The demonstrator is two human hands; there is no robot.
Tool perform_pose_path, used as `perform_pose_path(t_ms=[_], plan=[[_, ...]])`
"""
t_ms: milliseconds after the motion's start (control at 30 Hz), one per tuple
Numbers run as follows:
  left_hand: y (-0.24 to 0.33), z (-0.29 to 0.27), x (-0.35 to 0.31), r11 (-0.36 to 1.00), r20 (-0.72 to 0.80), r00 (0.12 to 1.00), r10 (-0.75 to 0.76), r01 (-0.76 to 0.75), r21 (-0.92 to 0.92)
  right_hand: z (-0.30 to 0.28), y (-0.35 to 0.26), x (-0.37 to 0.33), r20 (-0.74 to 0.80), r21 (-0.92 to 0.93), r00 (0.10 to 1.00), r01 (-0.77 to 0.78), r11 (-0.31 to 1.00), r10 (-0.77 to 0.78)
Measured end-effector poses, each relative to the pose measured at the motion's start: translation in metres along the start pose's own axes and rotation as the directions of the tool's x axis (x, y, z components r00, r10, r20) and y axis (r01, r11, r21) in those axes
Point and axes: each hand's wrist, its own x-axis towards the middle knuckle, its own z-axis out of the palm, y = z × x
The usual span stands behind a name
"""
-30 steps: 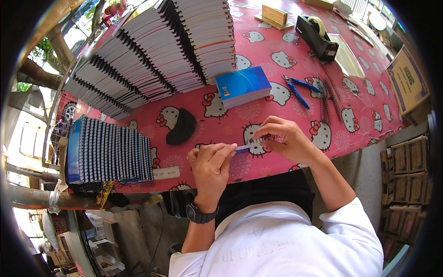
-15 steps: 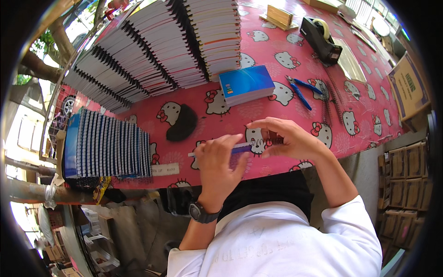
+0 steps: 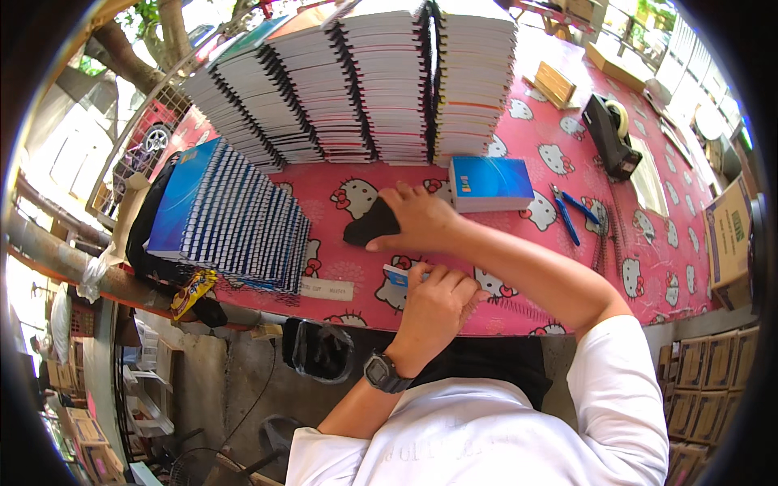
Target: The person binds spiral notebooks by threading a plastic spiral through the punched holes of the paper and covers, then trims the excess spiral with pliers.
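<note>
My right hand (image 3: 421,219) reaches forward and left across the pink cartoon-cat tablecloth (image 3: 519,283), its fingers closed over the right end of a black oval pad (image 3: 365,227). Closer to my body is my left hand (image 3: 433,304), with a dark watch on its wrist. It pinches a small blue and white label (image 3: 395,276) against the cloth near the table's front edge. A blue-covered book (image 3: 490,182) lies just right of my right hand.
Tall stacks of spiral notebooks (image 3: 381,81) fill the back of the table. A fanned row of blue spiral notebooks (image 3: 231,219) leans at the left. Blue pens (image 3: 571,215), a black tape dispenser (image 3: 612,138) and cardboard boxes (image 3: 729,235) are on the right.
My right hand let go of the small label and moved forward and left onto the black pad. My left hand kept the label, shifting slightly right.
</note>
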Motion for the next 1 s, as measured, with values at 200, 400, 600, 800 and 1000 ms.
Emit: perform_pose_path(t_ms=[200, 400, 600, 800, 1000], plan=[[-0.003, 0.0, -0.005, 0.998, 0.003, 1.0, 0.019, -0.019, -0.053, 0.004, 0.003, 0.007, 0.02, -0.033, 1.0, 0.024, 0.999, -0.023], [-0.011, -0.016, -0.005, 0.996, -0.074, 0.994, -0.086, 0.086, -0.001, -0.052, 0.071, -0.077, 0.074, 0.917, 0.997, -0.068, 0.393, 0.0], [-0.032, -0.012, -0.013, 0.996, -0.071, 0.994, -0.089, 0.089, 0.004, -0.041, 0.098, -0.162, 0.048, 0.942, 0.957, 0.051, 0.33, -0.285], [-0.032, -0.015, -0.01, 0.996, -0.079, 0.993, -0.089, 0.088, -0.018, -0.05, 0.072, -0.156, -0.029, 0.958, 0.992, 0.064, 0.278, -0.127], [-0.034, -0.017, -0.006, 0.995, -0.091, 0.991, -0.097, 0.096, -0.013, -0.056, 0.08, -0.142, -0.011, 0.777, 0.999, -0.015, 0.629, 0.037]])
